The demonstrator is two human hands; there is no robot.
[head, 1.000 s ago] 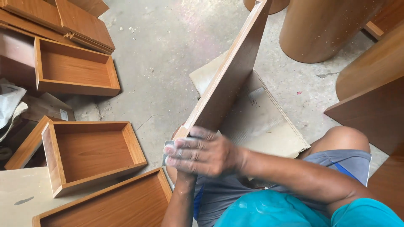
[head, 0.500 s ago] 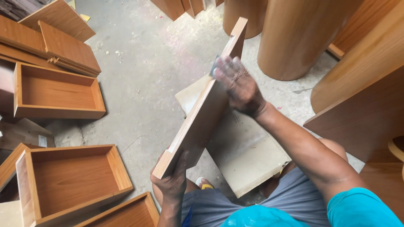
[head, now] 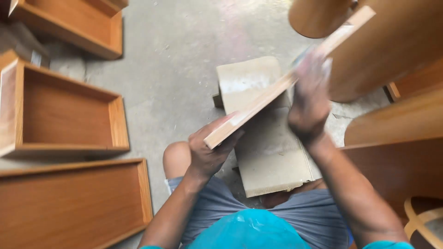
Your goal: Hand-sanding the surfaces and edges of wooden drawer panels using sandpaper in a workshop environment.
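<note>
Knees bent, teal shirt and grey shorts nearest us, the person crouches over a pale, dusty slab (head: 270, 161) lying flat on the concrete floor (head: 180, 69). Left hand (head: 210, 152) is clamped round the near end of a thin wooden board (head: 263, 99), fingers curled under it, thumb on top. That board runs edge-up, slanting away to the upper right, its pale raw edge showing. Right hand (head: 311, 99) is blurred, closed over the board's far half with something grey pressed under the fingers; what it is, I can't tell. Off to the left, open wooden drawer boxes with brown grain: one at the near corner (head: 74, 207), one beside it (head: 64, 113), another further back (head: 74, 23), all with nothing inside. Far right, rounded wooden columns (head: 383, 50) with smooth veneer.
</note>
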